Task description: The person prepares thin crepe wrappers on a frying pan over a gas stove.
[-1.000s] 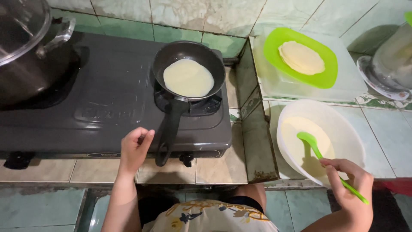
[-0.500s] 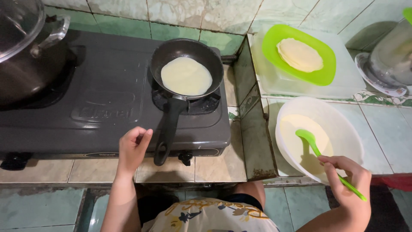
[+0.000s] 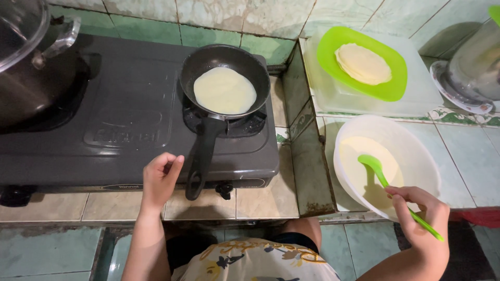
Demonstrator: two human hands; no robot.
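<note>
A small black frying pan (image 3: 194, 73) sits on the right burner of a black gas stove (image 3: 125, 119), with a thin pale crepe (image 3: 224, 90) lying flat in it. My left hand (image 3: 159, 179) hovers just left of the pan's black handle (image 3: 200, 158), fingers loosely curled, holding nothing. My right hand (image 3: 419, 216) grips a green ladle (image 3: 388, 183) whose bowl rests in pale batter inside a white mixing bowl (image 3: 416, 151). Behind the bowl, a green plate (image 3: 327, 57) carries a stack of cooked crepes (image 3: 363, 63).
A large dark pot (image 3: 31, 88) with a glass lid (image 3: 21, 28) stands on the left burner. The green plate rests on a translucent white box (image 3: 422, 91). A grey appliance (image 3: 471, 67) stands at the far right. A rusty metal edge (image 3: 307, 166) separates stove and counter.
The view has shifted slightly; my left hand has edged a little closer to the pan handle. The ladle stays in the batter bowl.
</note>
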